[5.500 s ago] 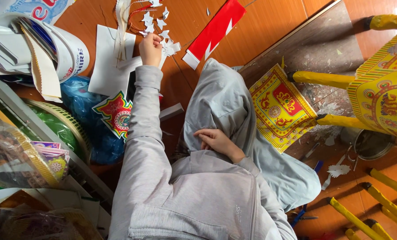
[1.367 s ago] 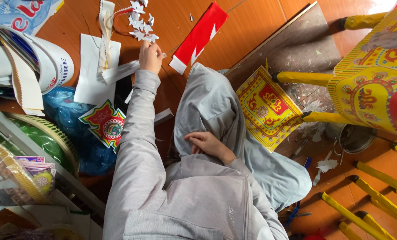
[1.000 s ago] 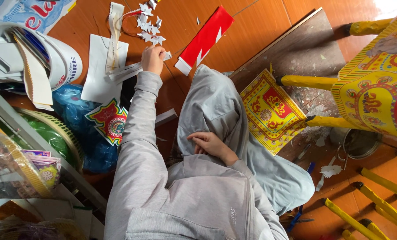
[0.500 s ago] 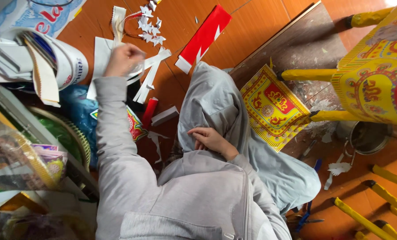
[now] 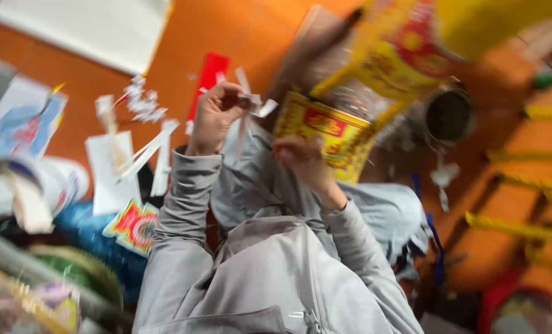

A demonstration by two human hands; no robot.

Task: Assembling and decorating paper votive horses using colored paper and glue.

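Note:
The view is motion-blurred. My left hand [image 5: 216, 114] is raised above my knee and pinches a few narrow white paper strips [image 5: 255, 104], which stick out to the right and hang down. My right hand [image 5: 299, 156] is lifted off my lap, just right of and below the strips, with curled fingers. Blur hides whether it touches a strip. Both arms are in grey sleeves [image 5: 183, 204] and my grey-trousered legs lie beneath them.
On the orange floor lie a red paper strip [image 5: 209, 77], white paper scraps [image 5: 141, 105], white sheets [image 5: 112, 173] and a red-and-yellow printed sheet [image 5: 323, 133]. A blue bag [image 5: 93, 238] and clutter sit left. Yellow furniture legs [image 5: 523, 185] and a round tin [image 5: 449, 115] stand right.
My left hand has come up from the floor at the left, bringing white strips over my knee. My right hand has risen from my lap toward them. The camera swung and blurred.

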